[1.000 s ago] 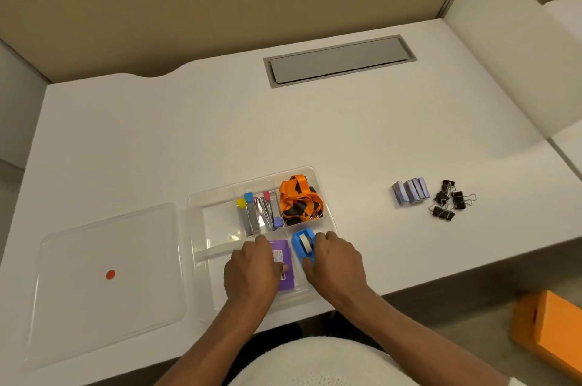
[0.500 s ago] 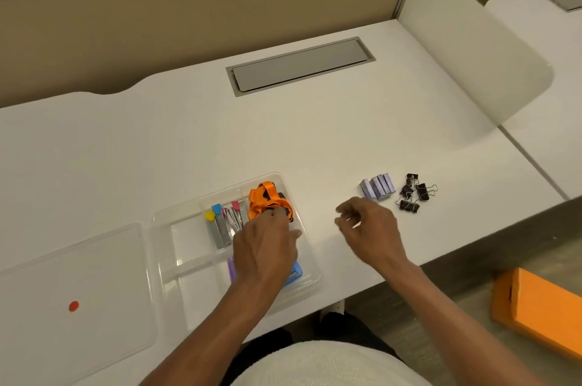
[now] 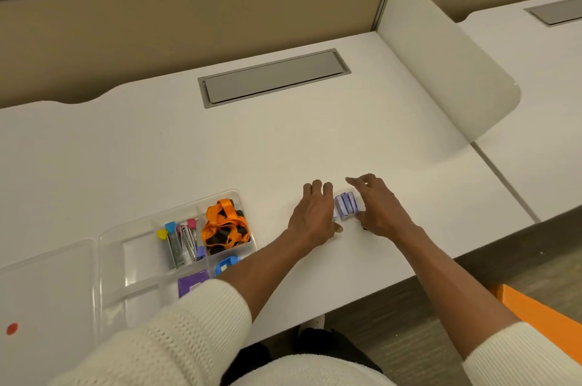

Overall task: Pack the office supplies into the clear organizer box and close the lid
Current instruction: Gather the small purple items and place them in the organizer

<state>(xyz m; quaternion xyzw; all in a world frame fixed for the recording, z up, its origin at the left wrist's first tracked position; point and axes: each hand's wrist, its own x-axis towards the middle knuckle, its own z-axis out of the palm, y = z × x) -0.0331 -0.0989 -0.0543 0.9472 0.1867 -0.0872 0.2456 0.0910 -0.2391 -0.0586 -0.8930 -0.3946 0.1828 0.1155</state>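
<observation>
A row of small purple staple boxes [image 3: 345, 204] stands on the white desk between my two hands. My left hand [image 3: 313, 215] rests flat against its left side, my right hand [image 3: 379, 207] against its right, fingers spread; neither has lifted it. The black binder clips are hidden under my right hand. The clear organizer box [image 3: 110, 262] sits at the lower left and holds an orange lanyard [image 3: 225, 225], coloured clips and metal pieces [image 3: 181, 242], a blue tape dispenser [image 3: 225, 263] and a purple pad [image 3: 190, 285]. Its clear lid [image 3: 41, 300] with a red dot lies left of it.
A grey cable hatch [image 3: 274, 77] is set into the desk at the back. A white divider panel [image 3: 441, 61] stands at the desk's right edge. An orange box [image 3: 541, 319] sits on the floor at the lower right.
Both hands left the organizer and moved right to the staple boxes; the left hand came off the lanyard. The camera view swung to the right.
</observation>
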